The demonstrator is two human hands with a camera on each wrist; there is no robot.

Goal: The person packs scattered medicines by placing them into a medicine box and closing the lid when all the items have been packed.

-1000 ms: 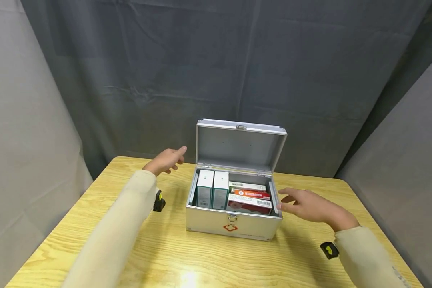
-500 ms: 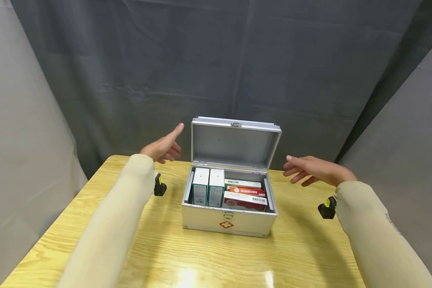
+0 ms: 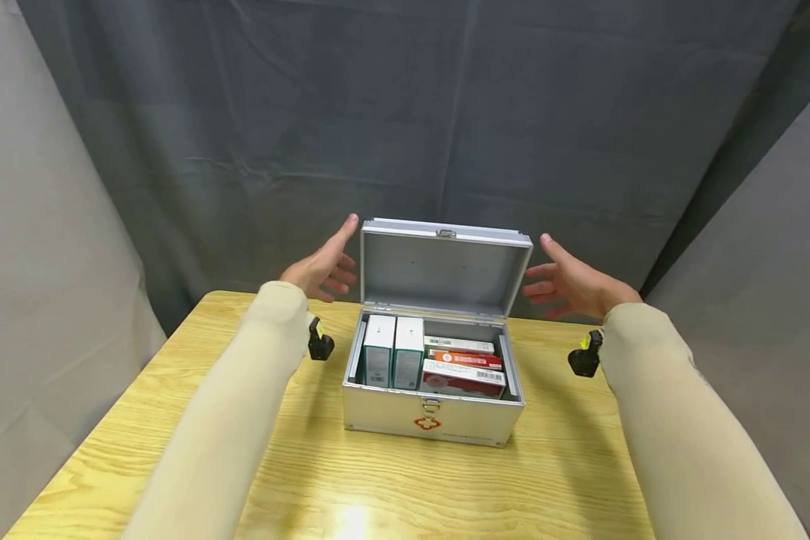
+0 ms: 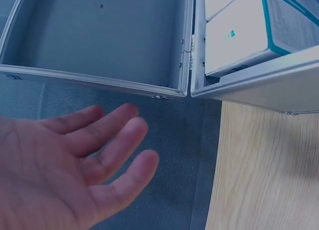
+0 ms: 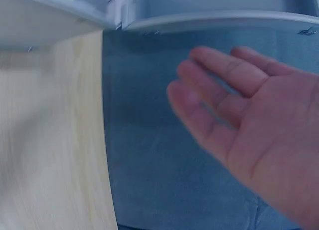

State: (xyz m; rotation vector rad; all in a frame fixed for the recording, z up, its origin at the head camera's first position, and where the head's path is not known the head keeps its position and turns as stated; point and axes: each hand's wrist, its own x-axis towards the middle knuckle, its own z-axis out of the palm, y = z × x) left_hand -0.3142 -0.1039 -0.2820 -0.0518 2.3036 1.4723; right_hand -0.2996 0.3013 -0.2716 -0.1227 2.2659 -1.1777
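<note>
A silver metal first-aid case with a red cross mark stands on the table, its lid raised at the back. Inside, two white-and-green boxes stand upright on the left. Several red, orange and white medicine boxes fill the right side. My left hand is held beside the lid's left edge, fingers spread and thumb up. On the other side my right hand faces the lid's right edge with relaxed fingers. Both wrist views show bare palms, with a gap between the fingers and the lid.
The wooden table carries the case near its back edge. A dark grey curtain hangs right behind it. Pale cloth panels close off the left and right sides.
My right hand has risen from the case's right rim to beside the lid. My left hand has moved up, then right toward the lid's left edge. The lid stays raised.
</note>
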